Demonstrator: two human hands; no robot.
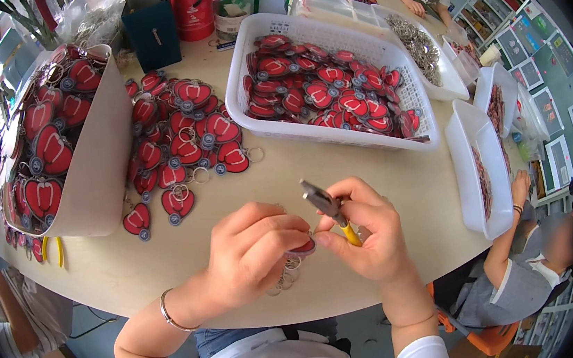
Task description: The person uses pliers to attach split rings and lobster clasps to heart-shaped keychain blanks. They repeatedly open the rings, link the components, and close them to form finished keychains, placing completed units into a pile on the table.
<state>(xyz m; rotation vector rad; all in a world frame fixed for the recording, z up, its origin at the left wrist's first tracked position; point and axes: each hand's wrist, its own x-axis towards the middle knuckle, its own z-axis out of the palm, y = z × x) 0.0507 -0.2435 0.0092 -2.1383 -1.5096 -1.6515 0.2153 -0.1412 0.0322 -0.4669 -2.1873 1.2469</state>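
Observation:
My left hand (pixel 248 249) is closed, its fingertips pinching a small red charm (pixel 303 248) that is mostly covered by the fingers. Pliers (pixel 322 200) with a dark metal head and yellow handles lie in my right hand (pixel 374 233), jaws tilted up and to the left. The thumb and forefinger of that hand come together at the charm's edge; whether they pinch a ring there is too small to tell. Several metal split rings (pixel 288 271) lie on the table just below the left fingers. Beyond my hands spreads a loose pile of red heart-shaped keychains (pixel 188 137), some with rings attached.
A white basket (pixel 338 140) of red charms stands ahead, and a tilted bin (pixel 101 177) of keychains at left. Yellow-handled pliers (pixel 60 250) lie by the bin. White trays (pixel 472 180) line the right. A dark box (pixel 151 36) and red cup (pixel 194 14) stand behind. Other people sit around the table.

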